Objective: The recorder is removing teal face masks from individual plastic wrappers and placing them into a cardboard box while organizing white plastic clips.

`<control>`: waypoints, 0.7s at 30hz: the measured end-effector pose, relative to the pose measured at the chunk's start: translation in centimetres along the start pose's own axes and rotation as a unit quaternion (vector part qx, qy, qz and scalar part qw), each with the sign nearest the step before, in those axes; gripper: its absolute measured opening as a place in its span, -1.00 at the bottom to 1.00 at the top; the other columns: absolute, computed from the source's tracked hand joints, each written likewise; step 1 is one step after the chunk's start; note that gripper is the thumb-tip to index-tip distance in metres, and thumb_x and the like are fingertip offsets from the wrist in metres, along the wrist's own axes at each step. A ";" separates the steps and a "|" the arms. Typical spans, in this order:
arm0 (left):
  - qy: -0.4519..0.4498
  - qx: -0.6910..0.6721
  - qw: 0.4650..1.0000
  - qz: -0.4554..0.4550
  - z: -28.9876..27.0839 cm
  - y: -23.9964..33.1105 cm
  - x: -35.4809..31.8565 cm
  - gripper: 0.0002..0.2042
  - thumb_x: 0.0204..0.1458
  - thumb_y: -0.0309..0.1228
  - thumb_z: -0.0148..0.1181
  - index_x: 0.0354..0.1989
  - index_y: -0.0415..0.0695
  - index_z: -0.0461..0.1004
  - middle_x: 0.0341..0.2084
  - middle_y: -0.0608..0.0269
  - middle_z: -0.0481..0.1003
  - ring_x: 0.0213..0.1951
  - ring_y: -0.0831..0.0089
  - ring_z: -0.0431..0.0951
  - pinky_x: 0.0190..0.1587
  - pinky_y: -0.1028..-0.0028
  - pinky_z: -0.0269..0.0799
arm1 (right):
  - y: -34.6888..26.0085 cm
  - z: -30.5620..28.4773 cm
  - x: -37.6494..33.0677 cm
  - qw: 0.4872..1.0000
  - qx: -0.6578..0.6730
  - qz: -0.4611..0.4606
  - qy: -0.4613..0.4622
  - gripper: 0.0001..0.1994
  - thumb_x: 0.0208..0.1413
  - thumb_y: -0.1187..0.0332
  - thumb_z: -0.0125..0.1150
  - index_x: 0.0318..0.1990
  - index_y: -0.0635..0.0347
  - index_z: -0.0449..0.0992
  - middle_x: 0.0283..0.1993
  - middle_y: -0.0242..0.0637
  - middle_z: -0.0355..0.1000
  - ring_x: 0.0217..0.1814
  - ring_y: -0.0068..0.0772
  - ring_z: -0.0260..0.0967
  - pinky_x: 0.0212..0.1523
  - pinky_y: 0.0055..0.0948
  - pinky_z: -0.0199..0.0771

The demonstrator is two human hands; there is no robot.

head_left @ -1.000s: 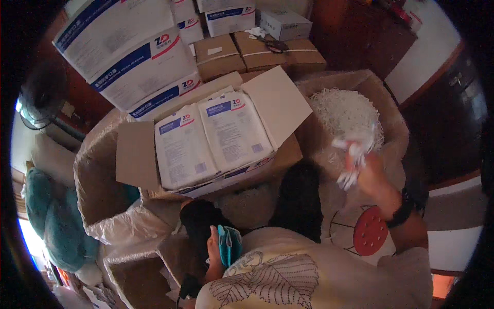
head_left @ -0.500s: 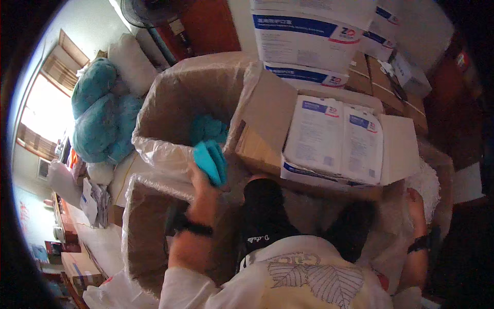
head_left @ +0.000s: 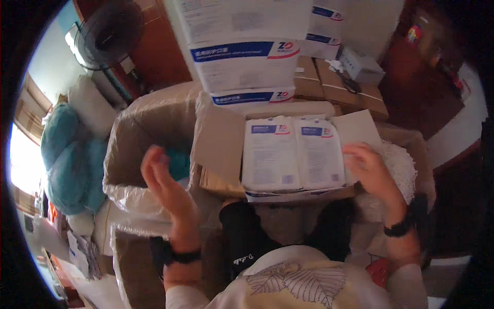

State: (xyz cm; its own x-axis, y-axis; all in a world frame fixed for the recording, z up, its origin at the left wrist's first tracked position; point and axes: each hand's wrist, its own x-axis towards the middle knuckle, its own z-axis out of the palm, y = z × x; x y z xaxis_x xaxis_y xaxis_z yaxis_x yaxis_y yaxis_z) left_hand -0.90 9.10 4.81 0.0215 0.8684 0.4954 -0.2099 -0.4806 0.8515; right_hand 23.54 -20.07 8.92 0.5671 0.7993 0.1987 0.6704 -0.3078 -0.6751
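Observation:
My left hand [head_left: 165, 180] is raised over the near rim of a box lined with clear plastic [head_left: 146, 198]. Its fingers are stretched out and nothing is in them. Behind it, teal folded fabric pieces [head_left: 178, 164] lie inside that box, partly hidden by the hand. In front of me stands an open carton [head_left: 221, 141] holding two rows of white flat packets [head_left: 270, 154] with blue labels. My right hand [head_left: 369, 170] is at the carton's right side, fingers loosely apart beside the right-hand packets. Whether it touches the packets or the flap [head_left: 360, 129], I cannot tell.
White printed cartons [head_left: 242, 67] are stacked behind the open one. A lined bin of white stringy material [head_left: 399, 167] stands on the right. Another lined box [head_left: 136, 257] is at lower left, teal-filled bags [head_left: 72, 159] at far left, and a fan [head_left: 110, 33] at the back.
My left hand has let go of the teal folded piece and moved left. My right hand has come up from the white material to the carton. The view has turned right.

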 end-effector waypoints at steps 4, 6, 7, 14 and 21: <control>-0.564 0.092 0.791 0.218 4.2 7.1 -4.0 -0.68 0.00 -0.34 -0.01 -0.05 -0.14 0.33 0.00 0.09 0.28 0.03 0.17 0.27 0.06 0.26 0.14 | 1.7 1.5 5.6 0.982 -0.175 -0.069 -0.037 -0.64 -0.04 0.26 0.07 -0.14 0.36 0.37 -0.04 -0.02 0.29 0.00 -0.09 0.25 -0.01 -0.31 0.25; -0.618 0.105 0.749 0.216 7.4 5.5 -6.0 -0.63 0.04 -0.19 -0.08 -0.01 -0.07 0.31 0.06 0.01 0.20 0.13 0.05 0.13 0.13 0.18 0.01 | 0.6 1.8 8.7 0.964 -0.237 0.035 -0.112 -0.58 -0.04 0.15 0.06 -0.13 0.34 0.39 -0.04 -0.02 0.30 0.00 -0.09 0.25 -0.03 -0.28 0.25; -0.616 0.141 0.741 0.229 8.3 4.6 -6.7 -0.62 0.03 -0.16 -0.07 -0.01 -0.06 0.31 0.07 0.02 0.19 0.14 0.06 0.11 0.14 0.15 -0.01 | 0.1 2.1 10.4 0.942 -0.276 0.098 -0.164 -0.55 -0.03 0.09 0.04 -0.13 0.32 0.40 -0.05 -0.02 0.31 0.00 -0.09 0.26 -0.03 -0.26 0.26; -0.616 0.300 0.675 0.274 9.4 1.7 -9.7 -0.55 0.01 -0.04 -0.07 0.03 0.01 0.27 0.10 0.05 0.15 0.17 0.14 0.08 0.16 0.02 -0.12 | 4.8 5.6 11.8 0.909 -0.409 0.034 -0.074 -0.42 -0.03 -0.19 -0.17 -0.26 0.18 0.51 -0.15 0.01 0.39 -0.04 -0.06 0.28 0.03 -0.10 0.13; -0.595 0.288 0.700 0.271 9.7 1.2 -10.0 -0.55 -0.04 -0.02 -0.03 -0.04 -0.03 0.34 0.03 0.03 0.23 0.12 0.14 0.16 0.08 -0.04 -0.01 | 4.8 3.5 13.0 0.929 -0.300 0.067 -0.205 -0.34 -0.07 -0.23 -0.14 -0.13 0.22 0.44 -0.16 -0.05 0.40 -0.05 -0.06 0.30 -0.01 -0.15 0.17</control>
State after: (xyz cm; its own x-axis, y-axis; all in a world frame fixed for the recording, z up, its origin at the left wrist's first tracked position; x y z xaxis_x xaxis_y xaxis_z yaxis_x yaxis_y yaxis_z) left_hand 8.12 -1.33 2.51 0.9618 -0.0127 0.2736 -0.0814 -0.9671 0.2412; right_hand 32.46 -9.38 5.78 0.5169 0.8247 -0.2298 0.8229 -0.5526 -0.1322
